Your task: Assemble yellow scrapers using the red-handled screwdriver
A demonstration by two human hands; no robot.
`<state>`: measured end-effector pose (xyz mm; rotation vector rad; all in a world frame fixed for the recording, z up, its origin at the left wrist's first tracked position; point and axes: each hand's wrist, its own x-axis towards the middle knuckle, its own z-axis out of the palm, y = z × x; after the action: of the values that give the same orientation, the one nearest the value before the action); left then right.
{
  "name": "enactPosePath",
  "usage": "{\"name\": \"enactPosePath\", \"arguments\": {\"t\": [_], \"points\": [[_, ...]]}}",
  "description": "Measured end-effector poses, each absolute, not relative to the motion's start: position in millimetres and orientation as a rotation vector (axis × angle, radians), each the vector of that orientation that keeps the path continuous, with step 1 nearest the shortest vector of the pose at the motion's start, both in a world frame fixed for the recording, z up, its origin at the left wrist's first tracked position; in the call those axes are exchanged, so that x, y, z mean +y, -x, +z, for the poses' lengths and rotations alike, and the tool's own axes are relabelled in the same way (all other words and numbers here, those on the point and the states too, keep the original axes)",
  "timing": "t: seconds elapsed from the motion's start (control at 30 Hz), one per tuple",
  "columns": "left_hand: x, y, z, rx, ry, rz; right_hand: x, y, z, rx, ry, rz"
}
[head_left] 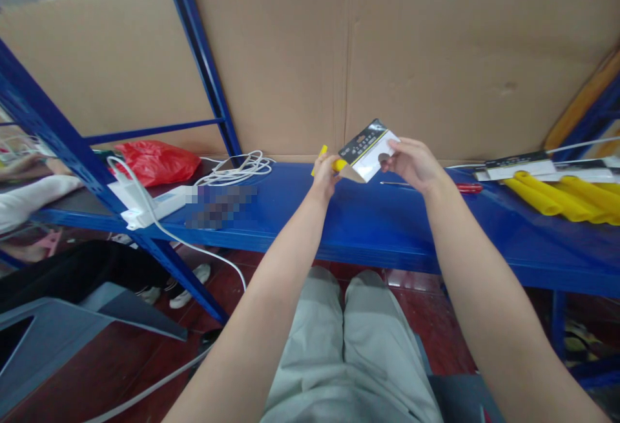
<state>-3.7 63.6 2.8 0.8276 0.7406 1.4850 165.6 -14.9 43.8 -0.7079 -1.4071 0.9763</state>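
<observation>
My left hand is closed around a yellow piece, which sticks out on both sides of the fingers. Its full shape is hidden by the hand and the card. Just to the right, my right hand pinches the edge of a black-and-white printed cardboard sleeve. The sleeve is tilted above the blue shelf, and its lower left end meets the yellow piece by the left fingers. Below and beyond the right wrist lies a screwdriver with a red handle.
Yellow tubes lie at the right beside more printed cards. On the left are a white power strip, coiled white cable and a red plastic bag. Cardboard walls the back. Another person's sleeve shows far left.
</observation>
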Motion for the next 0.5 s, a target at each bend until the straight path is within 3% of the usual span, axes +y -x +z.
{"name": "enactPosePath", "arguments": {"t": [0.17,0.5], "points": [[50.9,3.1,3.9,0.901,-0.825,1.512,21.5,-199.1,45.5,-0.977,0.872,0.637],[37.7,-5.5,5.3,0.929,-0.909,1.427,62.7,-237.8,35.2,-0.88,1.591,0.36]]}}
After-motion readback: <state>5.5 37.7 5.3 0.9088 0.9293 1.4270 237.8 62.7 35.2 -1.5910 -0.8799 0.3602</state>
